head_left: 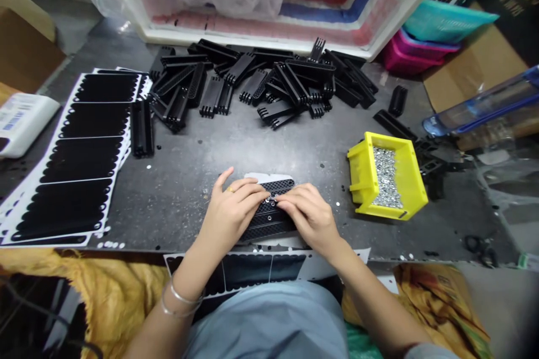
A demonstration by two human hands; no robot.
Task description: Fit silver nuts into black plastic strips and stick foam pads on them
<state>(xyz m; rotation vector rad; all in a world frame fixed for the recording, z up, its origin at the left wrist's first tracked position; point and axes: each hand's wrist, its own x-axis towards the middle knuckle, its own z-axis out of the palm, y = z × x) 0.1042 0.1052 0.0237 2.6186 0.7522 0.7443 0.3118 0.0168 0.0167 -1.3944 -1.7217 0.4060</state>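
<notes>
A black perforated plastic grille part (275,186) lies on the dark table (185,179) at the near middle, on a white backing sheet. My left hand (233,207) rests on its left side, fingers curled and pressing down. My right hand (309,214) covers its right side, with the fingertips pinched at the part's middle, where a small shiny piece shows. Both hands meet over the part.
A heap of black grille parts (261,81) lies at the back. Sheets of black adhesive pads (80,157) are stacked at the left. A yellow bin (366,176) of small metal pieces stands at the right. Behind are a white crate (261,39) and coloured baskets (438,33).
</notes>
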